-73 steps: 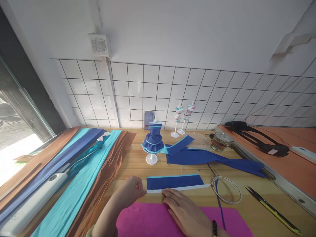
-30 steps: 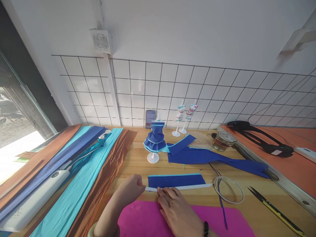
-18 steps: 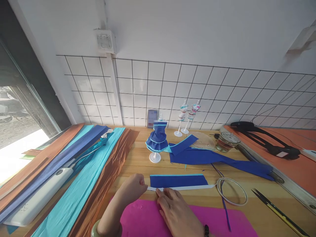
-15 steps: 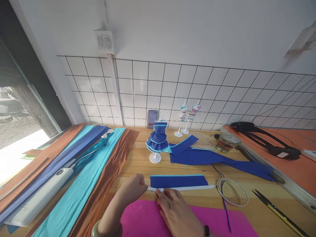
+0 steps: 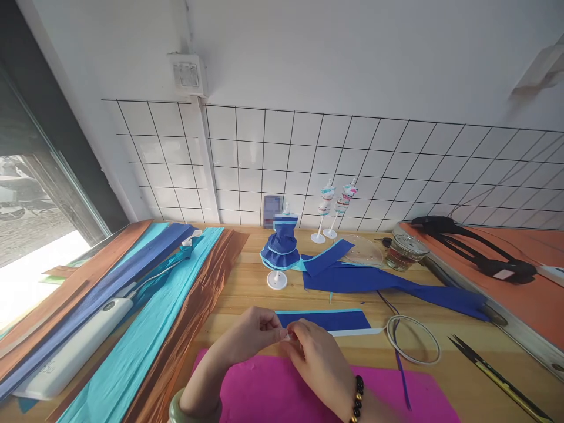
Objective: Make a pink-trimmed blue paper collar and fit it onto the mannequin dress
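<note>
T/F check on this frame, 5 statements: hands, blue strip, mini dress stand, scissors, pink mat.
1. Both hands pinch the white strip at the blue paper piece. True: left hand and right hand meet on the white strip at the left end of the blue paper piece.
2. The mini dress stand lies tipped over. False: the mini dress stand is upright.
3. The scissors are in the right hand. False: the scissors lie on the table, far right.
4. The pink mat lies under the forearms. True.
5. The glass jar sits on the pink mat. False: the glass jar stands on the table near the wall.
</note>
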A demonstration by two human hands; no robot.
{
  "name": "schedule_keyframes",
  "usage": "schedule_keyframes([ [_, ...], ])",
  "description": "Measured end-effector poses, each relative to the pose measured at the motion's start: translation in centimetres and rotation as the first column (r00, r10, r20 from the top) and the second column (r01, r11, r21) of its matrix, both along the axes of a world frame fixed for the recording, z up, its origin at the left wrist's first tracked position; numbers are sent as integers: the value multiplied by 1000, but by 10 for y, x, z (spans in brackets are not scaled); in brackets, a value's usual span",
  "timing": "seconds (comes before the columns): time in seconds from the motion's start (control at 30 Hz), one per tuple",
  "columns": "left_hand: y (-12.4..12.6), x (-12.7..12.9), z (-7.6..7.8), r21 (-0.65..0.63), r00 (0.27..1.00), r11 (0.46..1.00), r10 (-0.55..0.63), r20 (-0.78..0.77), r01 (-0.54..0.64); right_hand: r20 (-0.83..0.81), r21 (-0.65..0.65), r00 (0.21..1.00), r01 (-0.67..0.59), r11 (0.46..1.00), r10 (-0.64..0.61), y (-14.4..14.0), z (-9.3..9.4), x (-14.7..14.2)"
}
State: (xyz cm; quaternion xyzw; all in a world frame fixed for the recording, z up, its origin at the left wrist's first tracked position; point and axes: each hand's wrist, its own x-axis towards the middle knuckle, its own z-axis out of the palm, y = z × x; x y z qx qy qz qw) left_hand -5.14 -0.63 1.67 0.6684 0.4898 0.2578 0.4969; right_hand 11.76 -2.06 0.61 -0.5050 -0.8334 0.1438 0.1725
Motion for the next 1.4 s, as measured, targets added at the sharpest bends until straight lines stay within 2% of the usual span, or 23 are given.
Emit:
schedule_keyframes([
  [0.1, 0, 1, 1, 3, 1000, 1000, -23, 15, 23, -19, -9, 999, 38, 999, -38, 7, -1, 3],
  [0.2, 3, 2, -3, 59, 983, 997, 58, -175, -48, -25, -30, 991, 127, 991, -128, 18, -6, 18],
  [0.3, 7, 1, -12, 122, 913, 983, 170, -370, -134, -15, -63, 974, 225, 972, -226, 27, -13, 42],
  [0.43, 9, 1, -20, 135, 858, 977, 208, -469, -164, 3, -90, 951, 310, 947, -311, 30, -18, 71],
  [0.53, 9, 3, -21, 136, 826, 977, 210, -523, -162, 11, -99, 934, 355, 929, -356, 29, -19, 87],
  [0.77, 9, 8, -16, 142, 764, 978, 210, -610, -156, 33, -87, 907, 421, 903, -420, 27, -20, 116],
  [0.97, 13, 8, -20, 149, 730, 979, 204, -652, -141, 93, -20, 862, 502, 864, -499, 25, -21, 146],
  [1.4, 14, 7, -23, 127, 738, 982, 188, -648, -138, 238, 139, 744, 610, 780, -624, 24, -17, 196],
])
